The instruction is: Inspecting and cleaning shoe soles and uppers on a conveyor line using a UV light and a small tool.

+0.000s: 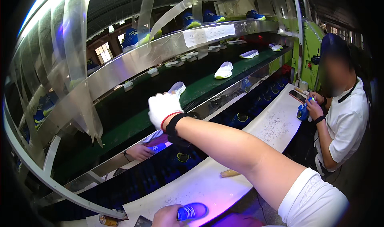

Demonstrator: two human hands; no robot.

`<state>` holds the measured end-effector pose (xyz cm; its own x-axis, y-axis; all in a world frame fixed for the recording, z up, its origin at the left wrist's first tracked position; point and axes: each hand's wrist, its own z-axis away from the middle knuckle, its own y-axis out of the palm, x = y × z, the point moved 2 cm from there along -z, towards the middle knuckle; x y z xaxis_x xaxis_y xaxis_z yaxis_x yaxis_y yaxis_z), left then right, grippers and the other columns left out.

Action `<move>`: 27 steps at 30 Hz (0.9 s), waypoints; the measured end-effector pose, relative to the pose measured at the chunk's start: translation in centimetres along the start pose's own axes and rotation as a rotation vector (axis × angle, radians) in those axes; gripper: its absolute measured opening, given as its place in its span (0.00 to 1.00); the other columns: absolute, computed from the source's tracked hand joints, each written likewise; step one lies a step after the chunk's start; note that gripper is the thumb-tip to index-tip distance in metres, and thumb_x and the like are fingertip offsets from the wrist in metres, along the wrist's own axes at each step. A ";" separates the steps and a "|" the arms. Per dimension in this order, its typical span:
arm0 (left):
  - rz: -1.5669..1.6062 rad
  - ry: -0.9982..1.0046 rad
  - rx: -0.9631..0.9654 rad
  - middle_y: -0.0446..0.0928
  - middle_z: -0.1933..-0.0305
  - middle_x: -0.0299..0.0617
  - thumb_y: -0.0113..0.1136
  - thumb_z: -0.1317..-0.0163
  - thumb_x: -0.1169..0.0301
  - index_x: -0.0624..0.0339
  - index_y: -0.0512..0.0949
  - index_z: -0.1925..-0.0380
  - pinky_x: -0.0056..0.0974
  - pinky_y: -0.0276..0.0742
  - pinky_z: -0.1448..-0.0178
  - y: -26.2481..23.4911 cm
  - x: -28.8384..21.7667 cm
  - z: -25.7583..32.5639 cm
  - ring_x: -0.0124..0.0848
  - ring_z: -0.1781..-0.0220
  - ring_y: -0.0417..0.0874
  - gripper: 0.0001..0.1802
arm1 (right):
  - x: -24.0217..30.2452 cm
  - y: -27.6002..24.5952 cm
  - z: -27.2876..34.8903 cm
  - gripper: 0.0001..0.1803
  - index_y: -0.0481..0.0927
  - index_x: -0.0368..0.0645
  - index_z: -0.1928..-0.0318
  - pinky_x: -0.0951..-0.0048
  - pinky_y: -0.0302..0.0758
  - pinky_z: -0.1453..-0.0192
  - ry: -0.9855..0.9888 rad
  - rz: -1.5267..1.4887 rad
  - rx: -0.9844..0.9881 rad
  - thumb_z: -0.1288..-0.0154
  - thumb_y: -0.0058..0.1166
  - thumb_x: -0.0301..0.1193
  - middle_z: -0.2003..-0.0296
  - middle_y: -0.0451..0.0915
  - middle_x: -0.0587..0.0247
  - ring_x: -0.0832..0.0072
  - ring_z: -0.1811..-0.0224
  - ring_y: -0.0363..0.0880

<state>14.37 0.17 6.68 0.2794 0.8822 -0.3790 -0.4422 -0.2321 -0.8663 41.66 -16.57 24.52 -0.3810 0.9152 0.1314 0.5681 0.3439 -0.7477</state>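
Reaching over the green conveyor belt [200, 90] near the frame's centre, the white-gloved right hand [164, 110] meets a pale sole [178, 88]; whether it grips cannot be told. At bottom centre, the bare left hand [166, 216] grasps a blue laced shoe [193, 211].

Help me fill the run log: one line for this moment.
left hand: holding blue shoe | right hand: gloved, at pale sole, contact unclear | nearby: green conveyor

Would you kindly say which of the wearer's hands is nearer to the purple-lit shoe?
Left: the left hand holds the shoe at its heel end; the right hand is farther off, over the belt.
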 end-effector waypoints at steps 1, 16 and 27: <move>0.007 -0.011 -0.008 0.82 0.38 0.53 0.77 0.48 0.64 0.59 0.77 0.34 0.54 0.80 0.32 1.7 -0.3 1.2 0.55 0.38 0.85 0.39 | -1.2 -0.6 -0.2 0.14 0.90 0.42 0.58 0.53 0.86 0.48 0.097 -0.036 0.101 0.34 0.63 0.39 0.59 0.91 0.48 0.50 0.54 0.91; -0.456 0.367 -0.730 0.79 0.33 0.46 0.58 0.31 0.65 0.59 0.78 0.37 0.57 0.59 0.14 9.9 -2.7 0.9 0.43 0.23 0.74 0.23 | -3.4 -9.8 26.6 0.07 0.82 0.35 0.59 0.73 0.78 0.56 0.093 -1.052 0.184 0.26 0.63 0.27 0.62 0.88 0.57 0.77 0.64 0.82; 0.623 0.043 -1.007 0.84 0.39 0.57 0.67 0.27 0.67 0.66 0.77 0.37 0.50 0.80 0.30 7.9 -3.2 4.6 0.55 0.35 0.84 0.23 | -2.5 -1.1 39.6 0.19 0.73 0.36 0.56 0.56 0.87 0.43 0.616 -1.663 0.101 0.26 0.69 0.36 0.56 0.88 0.40 0.56 0.52 0.90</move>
<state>6.09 -2.63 2.54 0.2905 0.4925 -0.8204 0.3528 -0.8521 -0.3866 13.15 -27.57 -0.76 -0.1362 -0.4053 0.9040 -0.1476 0.9106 0.3860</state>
